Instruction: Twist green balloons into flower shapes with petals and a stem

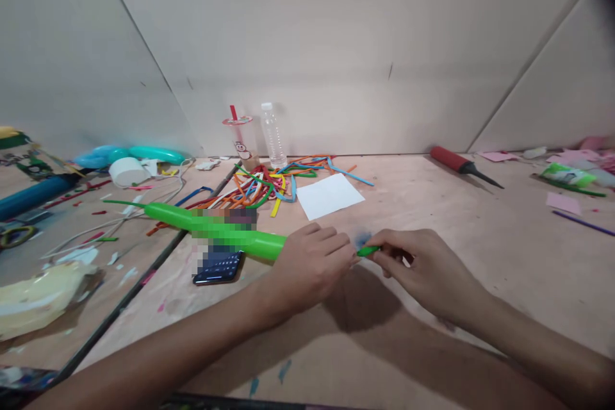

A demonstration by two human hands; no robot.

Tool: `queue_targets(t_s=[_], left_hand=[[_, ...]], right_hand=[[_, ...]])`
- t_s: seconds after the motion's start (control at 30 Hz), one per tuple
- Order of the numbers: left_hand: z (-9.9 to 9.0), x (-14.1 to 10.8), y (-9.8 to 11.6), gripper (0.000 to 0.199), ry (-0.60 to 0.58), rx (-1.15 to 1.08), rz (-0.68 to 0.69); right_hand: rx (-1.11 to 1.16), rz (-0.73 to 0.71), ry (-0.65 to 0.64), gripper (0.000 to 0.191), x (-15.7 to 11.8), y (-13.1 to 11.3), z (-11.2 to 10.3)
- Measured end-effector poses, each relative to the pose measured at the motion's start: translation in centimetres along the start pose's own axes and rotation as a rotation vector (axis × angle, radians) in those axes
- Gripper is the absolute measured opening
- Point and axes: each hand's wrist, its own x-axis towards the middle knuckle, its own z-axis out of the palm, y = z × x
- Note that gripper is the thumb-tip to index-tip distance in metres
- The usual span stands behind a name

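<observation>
A long green balloon [269,245], inflated except for a thin tail at its far left end, stretches leftward from my left hand [312,266]. The fingers of that hand are wrapped round the balloon near its right end. My right hand [418,262] pinches the short green neck of the same balloon between thumb and fingers, just right of the left hand. Both hands are held above the table. Under the balloon lies a dark phone [218,267], partly pixelated. Behind the hands is a white sheet of paper [331,196].
A heap of uninflated balloons [264,186] lies before a lidded cup [244,144] and a clear bottle [273,138]. A red hand pump [449,159] rests at the back right, a blue pump [36,197] at left. A wipes pack [38,298] sits front left. White panels [336,45] stand behind.
</observation>
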Motion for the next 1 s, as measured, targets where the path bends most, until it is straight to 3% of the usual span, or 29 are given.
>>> queue_targets(t_s=[0.23, 0.33, 0.47, 0.57, 0.77, 1.0], left_hand=[[-1.4, -0.2, -0.9, 0.025, -0.064, 0.038, 0.019], [-2.4, 0.4, -1.5, 0.025, -0.106, 0.029, 0.040], [-2.8, 1.5, -0.7, 0.023, -0.262, -0.103, 0.014], [-2.2, 1.8, 0.8, 0.011, -0.349, -0.165, -0.144], [-1.2, 1.1, 2.6, 0.007, -0.240, -0.202, -0.303], [-1.2, 0.7, 1.5, 0.029, -0.183, -0.202, -0.286]], right_hand=[[0.361, 0.093, -0.208, 0.023, 0.0, -1.5, -1.4], [0.478, 0.129, -0.211, 0.027, -0.2, -1.7, -1.6], [0.338, 0.041, -0.149, 0.034, -0.5, -1.4, -1.2], [0.182, -0.025, -0.138, 0.029, -0.6, -1.0, -0.5], [0.007, -0.102, -0.097, 0.026, -0.5, -0.4, 0.7], [0.069, -0.063, -0.102, 0.028, -0.3, -0.3, 0.1]])
